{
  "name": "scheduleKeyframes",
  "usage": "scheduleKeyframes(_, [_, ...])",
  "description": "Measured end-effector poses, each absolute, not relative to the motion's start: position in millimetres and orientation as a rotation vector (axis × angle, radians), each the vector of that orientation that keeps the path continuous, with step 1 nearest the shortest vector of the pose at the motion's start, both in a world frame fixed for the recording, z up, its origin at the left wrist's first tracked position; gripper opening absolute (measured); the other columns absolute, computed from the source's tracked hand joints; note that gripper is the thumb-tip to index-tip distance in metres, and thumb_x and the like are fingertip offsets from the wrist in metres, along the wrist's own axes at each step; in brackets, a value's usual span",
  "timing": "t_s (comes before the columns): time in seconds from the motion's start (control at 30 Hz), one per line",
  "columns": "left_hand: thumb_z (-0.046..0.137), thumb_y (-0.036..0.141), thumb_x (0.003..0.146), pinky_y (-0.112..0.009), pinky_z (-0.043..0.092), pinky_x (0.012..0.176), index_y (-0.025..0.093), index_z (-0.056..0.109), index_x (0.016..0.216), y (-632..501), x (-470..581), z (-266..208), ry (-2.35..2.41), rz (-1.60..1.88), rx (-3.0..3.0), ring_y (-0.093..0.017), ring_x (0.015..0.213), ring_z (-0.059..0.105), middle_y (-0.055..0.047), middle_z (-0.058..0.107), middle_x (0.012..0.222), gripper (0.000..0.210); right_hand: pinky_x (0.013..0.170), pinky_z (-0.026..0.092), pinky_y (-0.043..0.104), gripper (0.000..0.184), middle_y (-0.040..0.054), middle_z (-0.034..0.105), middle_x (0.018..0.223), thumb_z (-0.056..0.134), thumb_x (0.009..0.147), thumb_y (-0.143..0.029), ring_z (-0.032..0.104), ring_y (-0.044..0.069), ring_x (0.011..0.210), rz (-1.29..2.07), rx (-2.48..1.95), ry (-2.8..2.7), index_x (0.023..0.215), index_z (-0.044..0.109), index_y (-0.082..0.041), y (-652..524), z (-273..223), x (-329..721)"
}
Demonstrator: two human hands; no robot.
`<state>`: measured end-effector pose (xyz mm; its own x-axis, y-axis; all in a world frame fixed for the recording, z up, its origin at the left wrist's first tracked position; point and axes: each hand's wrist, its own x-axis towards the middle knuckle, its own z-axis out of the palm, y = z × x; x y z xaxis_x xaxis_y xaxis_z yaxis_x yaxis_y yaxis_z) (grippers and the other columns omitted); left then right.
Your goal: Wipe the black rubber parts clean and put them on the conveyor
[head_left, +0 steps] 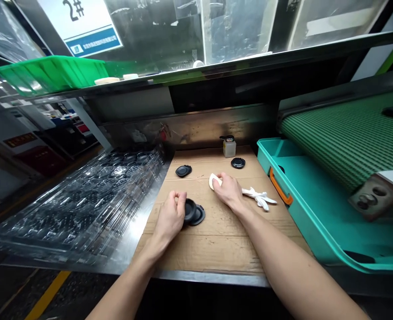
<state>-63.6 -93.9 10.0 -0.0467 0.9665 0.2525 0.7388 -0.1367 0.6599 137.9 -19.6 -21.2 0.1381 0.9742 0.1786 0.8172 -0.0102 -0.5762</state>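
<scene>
My left hand [169, 215] is closed on the edge of a round black plastic cap [190, 210], held tilted above the cardboard [216, 249]. Just beside it, a second black cap [199, 215] lies on the cardboard, partly covered by the first. In my right hand [228, 190], closed, is a white pad [214, 179], whose exact kind I cannot make out. A crumpled white glove [259, 198] lies to the right of that hand. Farther back are a black part at left [183, 170] and another black disc [238, 163] at right.
A small pump bottle [229, 149] stands at the back. Clear plastic trays [83, 200] are stacked at left. On the right are a teal bin [303, 222] with an orange handle and a green conveyor belt [346, 129]. A shelf above holds a green crate [56, 73].
</scene>
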Motion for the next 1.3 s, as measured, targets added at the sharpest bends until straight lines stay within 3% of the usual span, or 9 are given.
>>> scheduleKeyframes(0.2, [0.021, 0.048, 0.096, -0.036, 0.04, 0.063, 0.018, 0.052, 0.096, -93, -54, 6, 2.203, 0.4, 2.061, -0.029, 0.068, 0.064, -0.014, 0.065, 0.073, 0.044, 0.074, 0.043, 0.031, 0.035, 0.0082, 0.07, 0.095, 0.042, 0.091, -0.047, 0.064, 0.026, 0.09, 0.372, -1.875, -1.721, 0.108, 0.062, -0.024, -19, -21, 138])
scheduleKeyframes(0.4, [0.022, 0.06, 0.092, -0.045, 0.045, 0.072, 0.015, 0.06, 0.099, -104, -43, 20, 2.22, 0.163, 2.25, -0.034, 0.076, 0.066, -0.018, 0.066, 0.086, 0.059, 0.074, 0.043, 0.033, 0.035, 0.0089, 0.07, 0.094, 0.041, 0.091, -0.045, 0.065, 0.027, 0.09, 0.372, -1.875, -1.727, 0.11, 0.062, -0.025, -20, -20, 138])
scheduleKeyframes(0.5, [0.031, 0.069, 0.086, -0.045, 0.045, 0.078, 0.017, 0.058, 0.114, -112, -43, 19, 2.143, 0.196, 2.318, -0.036, 0.095, 0.063, -0.018, 0.061, 0.112, 0.065, 0.076, 0.043, 0.032, 0.036, 0.0095, 0.07, 0.096, 0.041, 0.092, -0.044, 0.065, 0.026, 0.09, 0.371, -1.876, -1.731, 0.112, 0.062, -0.023, -21, -19, 138])
scheduleKeyframes(0.6, [0.045, 0.069, 0.081, -0.042, 0.045, 0.082, 0.019, 0.053, 0.126, -117, -41, 15, 1.994, 0.212, 2.382, -0.036, 0.111, 0.055, -0.017, 0.058, 0.119, 0.068, 0.076, 0.043, 0.031, 0.035, 0.0096, 0.07, 0.097, 0.042, 0.091, -0.043, 0.065, 0.025, 0.091, 0.371, -1.876, -1.725, 0.112, 0.062, -0.022, -20, -19, 137])
scheduleKeyframes(0.83, [0.055, 0.044, 0.082, -0.04, 0.041, 0.096, 0.022, 0.06, 0.118, -93, -68, 21, 1.744, 0.239, 2.45, -0.028, 0.11, 0.056, -0.011, 0.061, 0.115, 0.042, 0.076, 0.043, 0.032, 0.035, 0.0093, 0.07, 0.095, 0.041, 0.091, -0.044, 0.065, 0.025, 0.089, 0.372, -1.879, -1.731, 0.111, 0.061, -0.023, -19, -21, 137])
scheduleKeyframes(1.0, [0.052, 0.05, 0.082, -0.038, 0.041, 0.1, 0.025, 0.061, 0.116, -78, -112, 22, 1.748, 0.152, 2.408, -0.027, 0.113, 0.057, -0.008, 0.061, 0.121, 0.043, 0.076, 0.046, 0.034, 0.035, 0.0093, 0.07, 0.095, 0.04, 0.091, -0.044, 0.066, 0.026, 0.09, 0.387, -1.87, -1.748, 0.111, 0.059, -0.023, -18, -17, 137])
scheduleKeyframes(1.1, [0.053, 0.059, 0.078, -0.042, 0.043, 0.098, 0.025, 0.058, 0.124, -70, -117, 26, 1.8, 0.092, 2.435, -0.033, 0.116, 0.055, -0.009, 0.059, 0.127, 0.058, 0.076, 0.048, 0.035, 0.035, 0.0104, 0.07, 0.095, 0.039, 0.091, -0.043, 0.066, 0.027, 0.09, 0.396, -1.885, -1.742, 0.111, 0.058, -0.021, -17, -14, 135])
scheduleKeyframes(1.2, [0.054, 0.065, 0.075, -0.048, 0.044, 0.095, 0.027, 0.05, 0.134, -53, -74, 57, 1.81, 0.177, 2.594, -0.038, 0.12, 0.051, -0.008, 0.054, 0.135, 0.07, 0.076, 0.049, 0.038, 0.036, 0.0115, 0.07, 0.095, 0.039, 0.089, -0.042, 0.067, 0.028, 0.089, 0.426, -1.855, -1.753, 0.11, 0.057, -0.019, -18, -12, 134])
scheduleKeyframes(1.3, [0.043, 0.059, 0.086, -0.044, 0.046, 0.093, 0.031, 0.05, 0.132, -30, 30, 117, 1.47, 0.467, 2.849, -0.031, 0.119, 0.054, -0.003, 0.058, 0.131, 0.054, 0.077, 0.051, 0.042, 0.037, 0.0133, 0.07, 0.097, 0.041, 0.087, -0.04, 0.068, 0.031, 0.09, 0.486, -1.832, -1.72, 0.111, 0.057, -0.017, -20, -8, 134])
